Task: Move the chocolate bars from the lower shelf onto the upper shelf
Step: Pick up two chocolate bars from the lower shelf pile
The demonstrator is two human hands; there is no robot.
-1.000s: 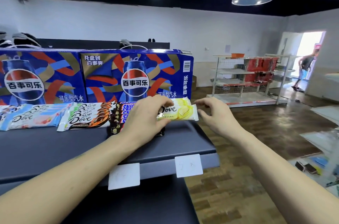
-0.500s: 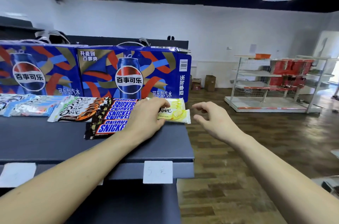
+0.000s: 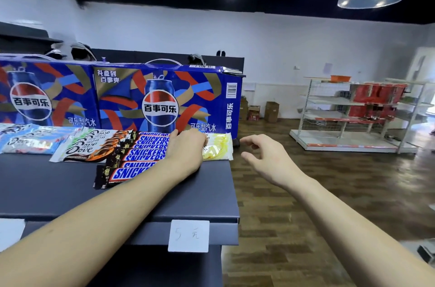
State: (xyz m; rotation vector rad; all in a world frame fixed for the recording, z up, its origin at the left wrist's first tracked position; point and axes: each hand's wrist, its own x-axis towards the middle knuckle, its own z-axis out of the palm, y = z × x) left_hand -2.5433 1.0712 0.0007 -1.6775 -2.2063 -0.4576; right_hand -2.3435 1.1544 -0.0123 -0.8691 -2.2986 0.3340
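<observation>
- Two bare arms are reaching forward over the front edge of the upper shelf, which is a dark flat board with a white price tag stuck on its lip.
- Under that board a lower shelf is showing only as a dark strip, and I cannot tell what is lying on it.
- Nearest on the board, the Snickers bars are lying in an overlapping stack, long side running left to right.
- Just right of them the left hand is resting palm down, its grip closed over the left end of the yellow Dove bar.
- That yellow bar is lying flat at the right end of the upper shelf, long side running left to right, sticking out to the right from under the fingers.
- To its right the right hand is hanging in the air past the shelf end, grip loose and half open, holding nothing and not touching the bar.
- So the left hand is the nearer one, and I think letting go is all that is needed.
- Farther left, the brown Dove bars and the blue Dove bars are lying in fanned piles.
- Behind all the bars, two blue Pepsi boxes are standing in a row; what is inside them is hidden.
</observation>
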